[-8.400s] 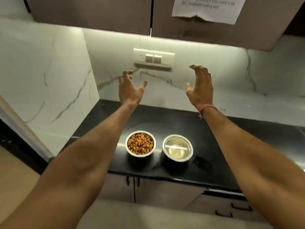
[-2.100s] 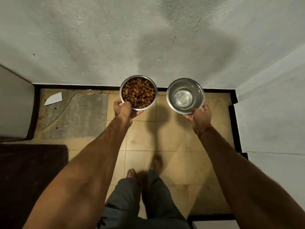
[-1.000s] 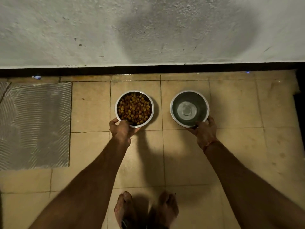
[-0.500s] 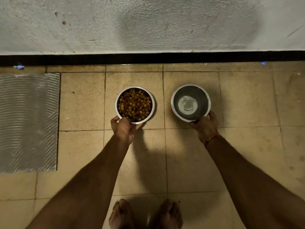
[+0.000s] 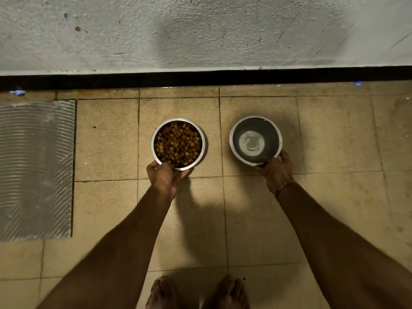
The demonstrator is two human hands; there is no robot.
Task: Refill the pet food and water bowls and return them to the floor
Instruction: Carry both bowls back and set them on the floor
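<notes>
The left hand [image 5: 163,178] curls around the near rim of the round steel bowl of brown kibble [image 5: 178,144], gripping it. The right hand [image 5: 276,169] likewise grips the near rim of the round steel bowl of water [image 5: 256,140]. Both bowls sit side by side, apart, low over the beige tiled floor [image 5: 107,141] near the wall.

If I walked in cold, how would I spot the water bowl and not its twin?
Find the grey wall with the black skirting strip along its foot, then look down at the beige floor tiles before it. Two steel bowls are there side by side; the water bowl is the one the right hand grips. It holds clear water, while the food bowl holds brown kibble.
</notes>
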